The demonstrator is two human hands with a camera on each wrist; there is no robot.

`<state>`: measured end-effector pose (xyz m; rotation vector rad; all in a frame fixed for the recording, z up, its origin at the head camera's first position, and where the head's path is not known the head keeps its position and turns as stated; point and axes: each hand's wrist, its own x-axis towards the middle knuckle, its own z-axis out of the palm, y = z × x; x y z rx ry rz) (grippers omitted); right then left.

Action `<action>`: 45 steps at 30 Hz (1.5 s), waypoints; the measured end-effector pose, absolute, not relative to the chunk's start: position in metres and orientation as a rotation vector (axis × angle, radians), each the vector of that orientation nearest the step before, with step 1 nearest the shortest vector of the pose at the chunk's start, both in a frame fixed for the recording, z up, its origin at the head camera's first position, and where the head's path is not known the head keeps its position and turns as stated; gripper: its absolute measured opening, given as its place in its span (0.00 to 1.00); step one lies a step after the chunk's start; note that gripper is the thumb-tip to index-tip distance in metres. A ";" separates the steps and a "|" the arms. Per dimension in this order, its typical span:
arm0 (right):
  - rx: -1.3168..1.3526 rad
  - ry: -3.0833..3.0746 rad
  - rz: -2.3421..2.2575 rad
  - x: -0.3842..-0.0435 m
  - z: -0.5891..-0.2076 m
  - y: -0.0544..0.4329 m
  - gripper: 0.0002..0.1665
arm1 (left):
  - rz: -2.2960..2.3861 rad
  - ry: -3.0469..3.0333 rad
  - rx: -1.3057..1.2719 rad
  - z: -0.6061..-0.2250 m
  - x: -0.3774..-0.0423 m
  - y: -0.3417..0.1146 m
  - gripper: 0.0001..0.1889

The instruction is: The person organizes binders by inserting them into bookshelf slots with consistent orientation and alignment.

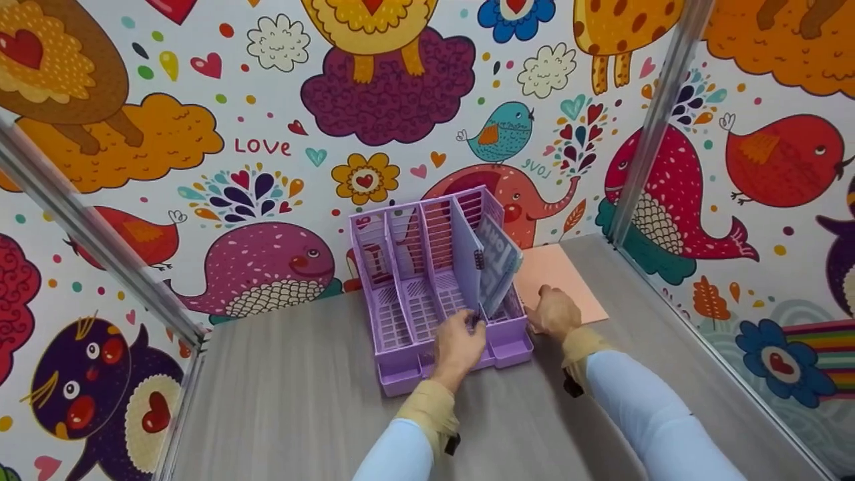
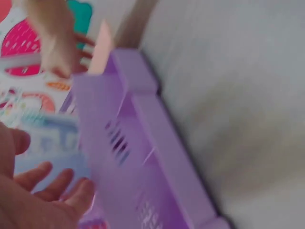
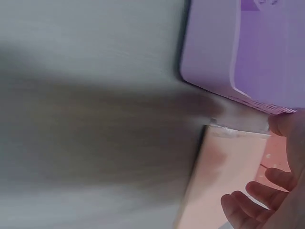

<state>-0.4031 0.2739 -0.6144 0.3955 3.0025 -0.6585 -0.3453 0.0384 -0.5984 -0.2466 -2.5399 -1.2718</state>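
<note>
A purple desk file organizer (image 1: 505, 331) stands on the table, with several upright slots and small trays along its front. In its rightmost slot a plain blue notebook (image 1: 465, 257) and a blue-grey booklet with white lettering (image 1: 498, 264) stand upright, the booklet leaning right. My left hand (image 1: 459, 344) is at the organizer's front edge, by the notebook's lower end; its fingers are loosely bent in the left wrist view. My right hand (image 1: 556, 312) is beside the organizer's right side, the thumb right at the wall and the other fingers relaxed, above a peach-coloured notebook (image 3: 228, 164).
The peach notebook lies flat on the grey wood-grain table (image 1: 280, 394), right of the organizer. A patterned wall (image 1: 267, 100) rises close behind the organizer. Metal posts (image 1: 641, 160) stand at the corners, with side panels on both sides.
</note>
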 end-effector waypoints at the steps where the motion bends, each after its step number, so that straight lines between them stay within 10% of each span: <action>1: 0.394 3.000 -0.650 -0.403 -0.617 0.272 0.39 | -1.263 -2.519 -0.266 -0.598 -0.342 0.043 0.15; 14: 0.260 3.019 -0.693 -0.400 -0.634 0.276 0.34 | -1.218 -2.726 -0.251 -0.581 -0.306 0.084 0.14; 24: 0.188 3.046 -0.611 -0.397 -0.643 0.285 0.33 | -1.170 -2.741 -0.273 -0.653 -0.331 0.100 0.19; 45: 0.236 2.956 -0.562 -0.390 -0.650 0.304 0.33 | -1.461 -2.777 -0.142 -0.597 -0.304 0.108 0.19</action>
